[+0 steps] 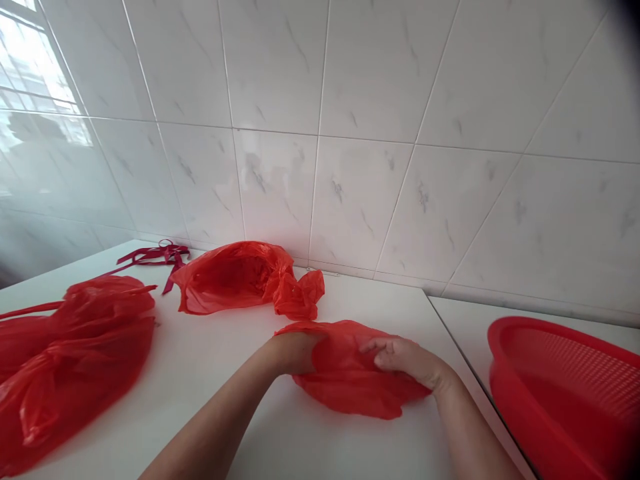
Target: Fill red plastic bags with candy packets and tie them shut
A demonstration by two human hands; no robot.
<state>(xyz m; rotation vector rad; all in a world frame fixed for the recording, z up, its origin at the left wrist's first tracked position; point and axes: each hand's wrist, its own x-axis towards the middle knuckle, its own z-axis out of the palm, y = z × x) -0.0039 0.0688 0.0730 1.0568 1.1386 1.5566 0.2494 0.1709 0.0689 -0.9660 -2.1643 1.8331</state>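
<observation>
A thin red plastic bag [350,393] lies on the white tabletop before me, its mouth facing me. My left hand [299,352] reaches into it from the left; the red film hides the fingers. At the right side of the mouth is my right hand [403,357], its fingers pointing left and slightly apart against the inside of the film. I see nothing held in it. Behind stands another red plastic bag [225,277], gaping open, with a knotted end on its right. A larger knotted red bag [85,360] lies at the left.
A tangled magenta ribbon [160,253] rests at the back left of the white table [210,373]. On the right, past a seam between tabletops, sits a red plastic basket [530,393] with perforated walls. A tiled wall [370,167] rises behind the table.
</observation>
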